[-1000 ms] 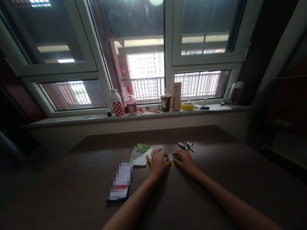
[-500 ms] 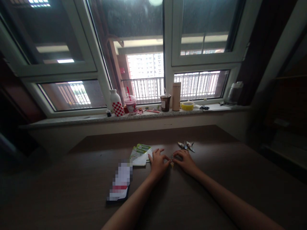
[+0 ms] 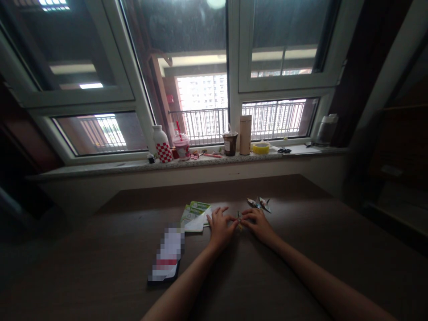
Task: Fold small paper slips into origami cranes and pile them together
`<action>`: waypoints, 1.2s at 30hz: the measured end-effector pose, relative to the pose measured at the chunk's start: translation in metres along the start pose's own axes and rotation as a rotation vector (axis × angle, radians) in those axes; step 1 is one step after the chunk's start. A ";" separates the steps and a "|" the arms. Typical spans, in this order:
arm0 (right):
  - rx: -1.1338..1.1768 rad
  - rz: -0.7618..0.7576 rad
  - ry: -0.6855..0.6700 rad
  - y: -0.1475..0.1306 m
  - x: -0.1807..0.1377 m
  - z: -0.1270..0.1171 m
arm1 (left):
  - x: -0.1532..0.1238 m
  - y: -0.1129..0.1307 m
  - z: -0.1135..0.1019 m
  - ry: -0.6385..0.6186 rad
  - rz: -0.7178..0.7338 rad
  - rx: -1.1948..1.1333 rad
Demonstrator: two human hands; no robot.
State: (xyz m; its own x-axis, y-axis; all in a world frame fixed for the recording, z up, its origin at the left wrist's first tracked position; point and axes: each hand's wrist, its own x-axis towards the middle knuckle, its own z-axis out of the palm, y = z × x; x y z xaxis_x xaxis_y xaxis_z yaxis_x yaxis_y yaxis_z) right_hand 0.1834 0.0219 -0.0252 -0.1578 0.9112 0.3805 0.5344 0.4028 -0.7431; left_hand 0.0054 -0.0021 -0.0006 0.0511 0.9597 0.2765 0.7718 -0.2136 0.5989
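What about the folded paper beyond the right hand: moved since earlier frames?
No. The folded paper keeps its place relative to the table's far-right corner; both share the same slight image shift.

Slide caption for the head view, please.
Left hand and right hand pinch a small folded piece at a brown table.

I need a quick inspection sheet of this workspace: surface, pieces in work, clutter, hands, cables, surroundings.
Surface: brown wood-grained table.
Pieces in work: small folded paper piece, mostly hidden by fingers.
Clutter: phone, screen blurred, and green-and-white packets left of the hands; folded paper figures just beyond the right hand.
Hands: left hand and right hand meet at the piece, fingertips pinched.
Cables: nothing seen.
Surroundings: windowsill with checkered bottle, pink drink, brown drink, tan flask, yellow tape, scissors.
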 end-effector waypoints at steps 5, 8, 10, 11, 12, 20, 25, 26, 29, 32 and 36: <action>-0.009 0.012 -0.004 -0.001 -0.001 0.000 | 0.000 0.001 0.000 -0.004 0.028 -0.004; -0.011 0.022 -0.010 -0.002 -0.001 0.000 | -0.001 0.001 0.000 -0.004 0.044 -0.010; -0.011 0.017 -0.018 -0.005 -0.001 -0.001 | -0.001 0.001 0.000 -0.002 0.053 -0.017; -0.010 0.008 -0.021 -0.006 -0.001 -0.001 | -0.001 0.001 0.000 0.001 0.056 -0.020; -0.009 -0.002 -0.023 -0.008 -0.001 -0.002 | -0.001 0.001 0.000 0.007 0.058 -0.022; -0.039 -0.028 0.010 -0.017 0.000 0.001 | -0.002 0.006 -0.001 0.056 0.011 -0.006; -0.037 -0.006 0.040 -0.011 -0.002 0.002 | -0.001 0.004 -0.001 0.057 -0.032 0.006; -0.033 -0.004 0.045 -0.009 -0.002 0.003 | -0.001 0.003 -0.001 0.053 -0.032 0.005; -0.020 0.025 0.071 -0.005 -0.001 0.004 | 0.000 0.002 -0.001 0.058 -0.020 -0.006; -0.003 0.044 0.090 -0.005 0.000 0.005 | 0.000 0.001 0.000 0.075 0.001 -0.013; -0.013 0.006 0.042 -0.008 -0.001 0.004 | 0.000 0.001 0.002 0.047 -0.007 0.005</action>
State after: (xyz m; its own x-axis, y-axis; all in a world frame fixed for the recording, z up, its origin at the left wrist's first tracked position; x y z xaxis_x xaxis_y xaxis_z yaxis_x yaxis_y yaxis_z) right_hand 0.1760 0.0182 -0.0215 -0.1194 0.9089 0.3995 0.5464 0.3961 -0.7380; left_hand 0.0075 -0.0022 -0.0013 0.0157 0.9514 0.3077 0.7750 -0.2060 0.5975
